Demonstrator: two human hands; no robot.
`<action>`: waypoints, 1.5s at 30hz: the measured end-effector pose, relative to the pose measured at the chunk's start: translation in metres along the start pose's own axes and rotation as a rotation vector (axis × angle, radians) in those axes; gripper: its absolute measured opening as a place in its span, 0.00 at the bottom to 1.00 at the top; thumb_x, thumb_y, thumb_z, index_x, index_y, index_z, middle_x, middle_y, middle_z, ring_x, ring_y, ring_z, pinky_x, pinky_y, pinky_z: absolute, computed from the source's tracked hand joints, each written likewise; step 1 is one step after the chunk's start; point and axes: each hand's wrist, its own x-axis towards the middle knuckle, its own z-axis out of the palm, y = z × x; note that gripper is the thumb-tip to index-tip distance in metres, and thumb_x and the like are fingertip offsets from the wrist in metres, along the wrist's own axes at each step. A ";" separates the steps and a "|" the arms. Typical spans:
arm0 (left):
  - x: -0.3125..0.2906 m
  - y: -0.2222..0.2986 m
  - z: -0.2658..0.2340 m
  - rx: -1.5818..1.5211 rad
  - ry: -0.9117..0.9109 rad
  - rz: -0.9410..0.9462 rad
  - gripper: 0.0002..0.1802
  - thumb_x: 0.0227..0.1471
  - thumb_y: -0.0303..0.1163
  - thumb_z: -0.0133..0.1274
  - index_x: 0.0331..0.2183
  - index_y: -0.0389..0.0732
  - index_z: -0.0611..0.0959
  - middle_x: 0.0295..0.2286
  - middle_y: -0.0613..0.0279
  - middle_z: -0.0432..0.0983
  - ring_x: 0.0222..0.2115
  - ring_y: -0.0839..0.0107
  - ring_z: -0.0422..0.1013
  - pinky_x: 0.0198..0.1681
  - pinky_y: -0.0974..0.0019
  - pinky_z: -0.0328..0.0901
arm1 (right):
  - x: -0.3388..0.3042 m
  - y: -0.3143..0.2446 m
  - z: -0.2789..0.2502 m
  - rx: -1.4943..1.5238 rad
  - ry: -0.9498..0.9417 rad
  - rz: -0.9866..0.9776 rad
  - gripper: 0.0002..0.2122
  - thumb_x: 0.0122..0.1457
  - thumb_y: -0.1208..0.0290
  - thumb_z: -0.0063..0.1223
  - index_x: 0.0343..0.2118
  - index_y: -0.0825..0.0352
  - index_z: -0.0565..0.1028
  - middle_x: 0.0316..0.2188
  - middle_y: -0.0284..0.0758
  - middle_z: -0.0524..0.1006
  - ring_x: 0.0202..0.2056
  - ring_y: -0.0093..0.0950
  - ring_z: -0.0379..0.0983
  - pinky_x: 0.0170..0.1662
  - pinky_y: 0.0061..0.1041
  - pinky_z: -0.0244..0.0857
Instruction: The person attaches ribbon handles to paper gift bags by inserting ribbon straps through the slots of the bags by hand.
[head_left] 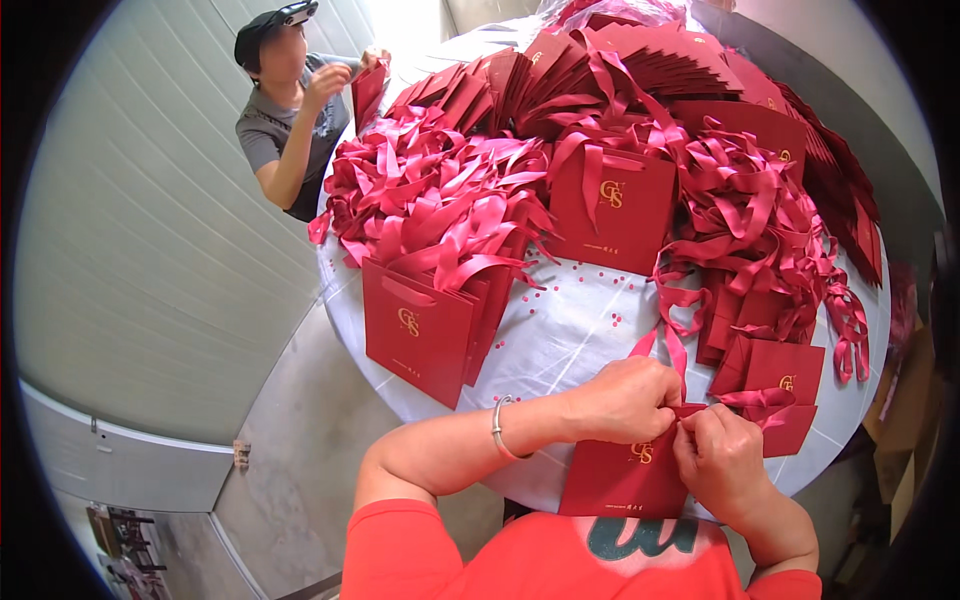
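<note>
A red paper gift bag (620, 485) with a gold emblem lies at the near edge of the table, in front of my body. My left hand (628, 402) is closed at the bag's top edge, fingertips pinched on a pink ribbon (676, 352) that runs up and away from it. Close beside it, my right hand (722, 450) is also closed, its thumb and fingers pinching the bag's top rim. What lies between the fingertips is mostly hidden. Just right of my right hand are more red bags (780, 375) with a ribbon bow on them.
A round table with a white cloth (560, 335) carries a heap of pink ribbons (430, 190), standing red bags (418, 320) and fanned stacks of flat red bags (660, 60). Small red dots are scattered on the cloth. Across the table, a person (295, 110) in a cap handles a red bag.
</note>
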 end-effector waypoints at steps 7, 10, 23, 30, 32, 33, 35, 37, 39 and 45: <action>0.000 0.000 -0.004 -0.029 -0.024 -0.003 0.10 0.44 0.27 0.52 0.30 0.33 0.82 0.24 0.47 0.79 0.29 0.53 0.77 0.33 0.56 0.69 | 0.003 0.007 -0.001 0.229 0.007 0.136 0.08 0.45 0.80 0.62 0.24 0.68 0.72 0.18 0.38 0.73 0.20 0.38 0.73 0.22 0.34 0.67; 0.000 0.002 -0.004 -0.008 -0.025 -0.019 0.10 0.44 0.27 0.53 0.30 0.33 0.82 0.24 0.46 0.79 0.29 0.53 0.77 0.33 0.55 0.69 | -0.004 0.001 0.007 0.111 0.063 0.063 0.08 0.46 0.79 0.62 0.24 0.67 0.72 0.19 0.39 0.73 0.20 0.38 0.72 0.22 0.34 0.66; -0.004 0.002 0.007 0.045 -0.003 0.027 0.09 0.45 0.28 0.53 0.31 0.35 0.82 0.25 0.45 0.78 0.31 0.48 0.76 0.34 0.53 0.68 | 0.003 0.008 -0.009 0.194 -0.042 0.173 0.08 0.44 0.77 0.67 0.23 0.68 0.75 0.20 0.39 0.76 0.21 0.35 0.74 0.24 0.30 0.67; -0.004 0.001 0.012 0.056 0.102 0.068 0.10 0.47 0.34 0.58 0.30 0.38 0.82 0.24 0.49 0.78 0.28 0.50 0.76 0.30 0.55 0.69 | 0.026 0.041 -0.030 0.520 -0.189 0.271 0.05 0.52 0.76 0.61 0.26 0.71 0.76 0.23 0.40 0.74 0.24 0.32 0.74 0.28 0.29 0.66; -0.010 0.007 0.013 0.113 0.200 0.160 0.08 0.46 0.32 0.60 0.29 0.39 0.81 0.22 0.52 0.77 0.25 0.52 0.75 0.28 0.56 0.68 | 0.034 0.053 -0.034 0.540 -0.394 0.291 0.05 0.54 0.75 0.60 0.28 0.72 0.77 0.23 0.38 0.75 0.25 0.30 0.73 0.29 0.27 0.66; -0.011 0.011 0.011 0.147 0.210 0.199 0.08 0.45 0.31 0.61 0.28 0.39 0.80 0.21 0.53 0.77 0.24 0.53 0.75 0.27 0.56 0.68 | 0.038 0.056 -0.035 0.523 -0.453 0.275 0.06 0.54 0.74 0.60 0.29 0.73 0.78 0.23 0.39 0.75 0.25 0.30 0.73 0.29 0.27 0.66; -0.010 0.012 0.013 0.266 0.276 0.301 0.09 0.42 0.30 0.63 0.25 0.39 0.79 0.20 0.56 0.76 0.22 0.56 0.73 0.26 0.57 0.66 | 0.045 0.061 -0.039 0.488 -0.558 0.254 0.08 0.54 0.72 0.61 0.30 0.73 0.78 0.23 0.39 0.77 0.26 0.28 0.75 0.29 0.27 0.67; -0.011 0.016 0.017 0.328 0.291 0.344 0.09 0.42 0.30 0.63 0.25 0.40 0.78 0.19 0.57 0.75 0.21 0.57 0.73 0.26 0.57 0.65 | 0.053 0.062 -0.043 0.539 -0.625 0.317 0.08 0.54 0.72 0.61 0.30 0.73 0.78 0.23 0.39 0.77 0.25 0.27 0.75 0.29 0.26 0.67; -0.013 0.018 0.020 0.392 0.313 0.377 0.09 0.42 0.29 0.63 0.25 0.40 0.77 0.18 0.58 0.74 0.21 0.57 0.72 0.26 0.57 0.65 | 0.056 0.064 -0.042 0.635 -0.684 0.332 0.08 0.54 0.72 0.60 0.30 0.73 0.78 0.21 0.39 0.78 0.23 0.24 0.74 0.27 0.26 0.67; -0.018 0.020 0.026 0.418 0.380 0.389 0.10 0.40 0.28 0.63 0.24 0.41 0.76 0.17 0.59 0.72 0.19 0.58 0.71 0.26 0.58 0.64 | 0.070 0.059 -0.045 0.593 -0.817 0.364 0.07 0.54 0.73 0.59 0.30 0.73 0.78 0.21 0.36 0.78 0.23 0.22 0.74 0.27 0.25 0.67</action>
